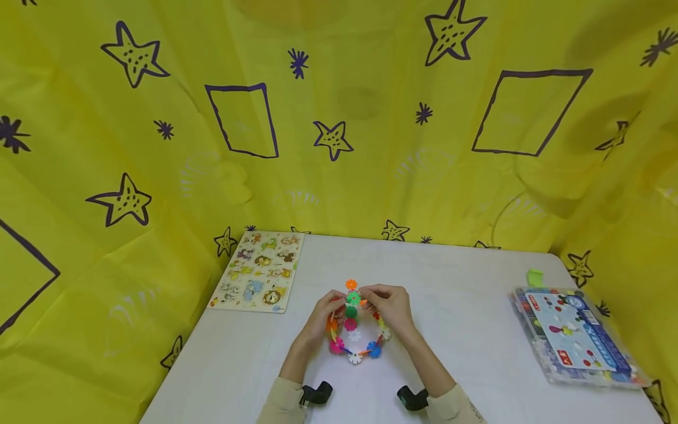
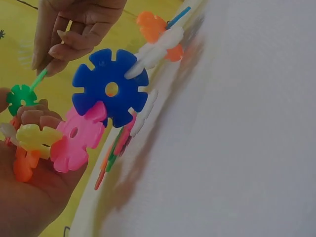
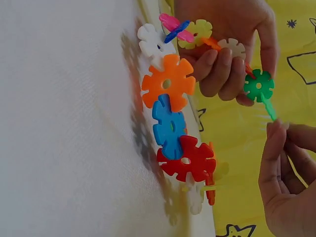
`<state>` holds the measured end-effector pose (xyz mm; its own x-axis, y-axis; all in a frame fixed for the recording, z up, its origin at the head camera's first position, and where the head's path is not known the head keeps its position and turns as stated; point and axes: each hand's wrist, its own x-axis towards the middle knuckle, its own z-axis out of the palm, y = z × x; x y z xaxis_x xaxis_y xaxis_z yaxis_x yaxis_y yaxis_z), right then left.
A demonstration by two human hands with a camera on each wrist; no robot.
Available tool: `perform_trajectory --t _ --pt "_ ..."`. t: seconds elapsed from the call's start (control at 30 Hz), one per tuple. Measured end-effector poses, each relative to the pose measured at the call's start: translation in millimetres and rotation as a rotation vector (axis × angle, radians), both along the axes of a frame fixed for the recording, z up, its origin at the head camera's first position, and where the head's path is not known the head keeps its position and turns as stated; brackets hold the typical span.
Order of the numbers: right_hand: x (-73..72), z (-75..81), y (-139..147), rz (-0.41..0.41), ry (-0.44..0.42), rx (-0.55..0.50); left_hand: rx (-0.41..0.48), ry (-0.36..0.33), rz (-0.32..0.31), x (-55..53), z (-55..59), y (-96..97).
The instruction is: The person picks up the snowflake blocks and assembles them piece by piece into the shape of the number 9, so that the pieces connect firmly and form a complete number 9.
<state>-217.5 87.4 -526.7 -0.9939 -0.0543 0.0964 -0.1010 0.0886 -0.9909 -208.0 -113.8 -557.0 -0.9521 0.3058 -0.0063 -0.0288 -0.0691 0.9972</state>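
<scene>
Disc chain (image 1: 374, 350) was held at lower centre of head view.
Left hand's (image 1: 321, 315) grip was clamped on its green disc (image 3: 252, 89); right hand's (image 1: 393, 307) grip pinched a light-green disc (image 3: 268, 106), edge-on, touching the green one. Animal board (image 1: 256, 272) lay left on the counter (image 1: 455, 300), plastic case (image 1: 577, 338) lower right.

Bright yellow creased sheet (image 1: 365, 191) hung up as walls, dark-outlined starfish doodles (image 1: 333, 140) all over, behind and beside a white round-cornered counter (image 1: 455, 306).

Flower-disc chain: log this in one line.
left hand: holds green disc; right hand: pinches light-green disc; contact: discs touching; flower-disc chain: multicoloured
</scene>
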Motion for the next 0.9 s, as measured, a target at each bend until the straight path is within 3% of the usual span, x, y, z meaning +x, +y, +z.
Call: perform_trajectory --t 0.17,0.27,0.37,0.57,0.73,0.9 --pt "-1.9 -2.9 1.2 -0.101 0.001 0.107 -0.010 -0.013 0.009 -0.4 1.1 0.1" --pt "-1.7 -4.3 0.7 -0.122 0.041 0.187 -0.028 0.002 0.035 0.5 2.0 -1.4" --pt "0.8 -5.8 -1.4 -0.064 0.124 0.300 -0.034 0.020 0.068 0.5 2.9 -3.4" --pt "11.0 -8.9 -11.4 0.178 0.204 0.609 -0.011 0.032 0.105 -1.6 3.8 -5.7" --pt "15.0 -18.1 -20.3 0.214 0.289 0.841 0.009 0.022 0.082 -2.6 3.5 -6.5" --pt "17.5 -20.0 -25.3 0.211 0.342 0.915 0.023 0.006 0.078 -2.1 3.4 -6.5"
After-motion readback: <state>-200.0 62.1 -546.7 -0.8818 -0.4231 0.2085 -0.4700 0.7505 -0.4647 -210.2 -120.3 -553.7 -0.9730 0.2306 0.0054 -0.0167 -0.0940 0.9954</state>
